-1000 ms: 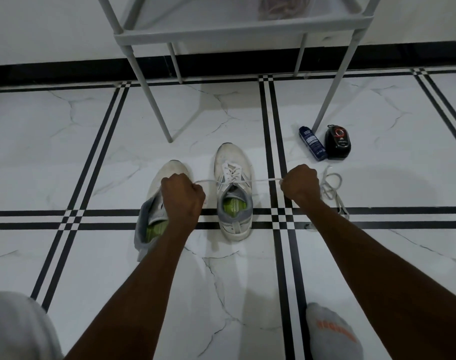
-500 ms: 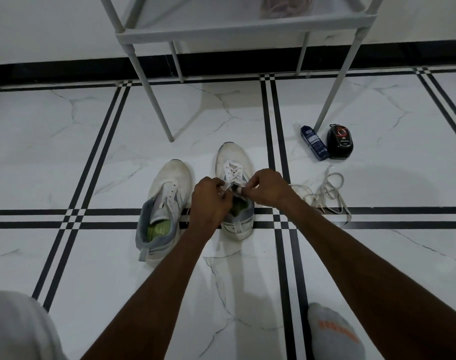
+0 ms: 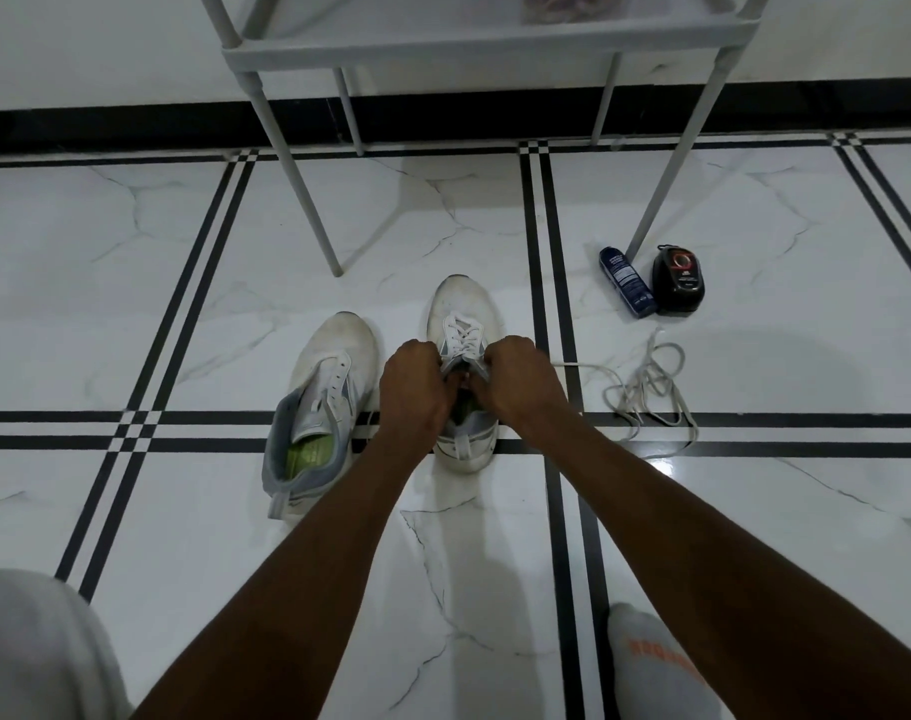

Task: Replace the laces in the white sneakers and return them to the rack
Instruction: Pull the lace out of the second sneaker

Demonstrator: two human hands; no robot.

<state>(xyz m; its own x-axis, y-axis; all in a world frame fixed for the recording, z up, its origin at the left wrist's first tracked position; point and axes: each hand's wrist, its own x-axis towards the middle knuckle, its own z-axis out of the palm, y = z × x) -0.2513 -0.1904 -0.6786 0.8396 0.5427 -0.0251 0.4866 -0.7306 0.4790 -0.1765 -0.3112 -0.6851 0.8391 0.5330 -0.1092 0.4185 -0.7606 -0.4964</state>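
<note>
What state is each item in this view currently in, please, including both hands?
Left sneaker: on the floor, unlaced, tongue loose.
Right sneaker: on the floor, laced along its front eyelets.
Left hand: curled at the right sneaker's top eyelets.
Right hand: curled there too, pinching the lace.
Loose lace: tangled on the floor.
Blue bottle: lying on its side.
Rack: standing, sneakers not yet returned.

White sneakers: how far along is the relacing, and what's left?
Done: the right sneaker shows crossed lace over its lower eyelets. In hand: the left hand and right hand work at its top eyelets. Left: the left sneaker has bare eyelets, a loose lace lies on the floor, and neither shoe is on the rack.
</note>
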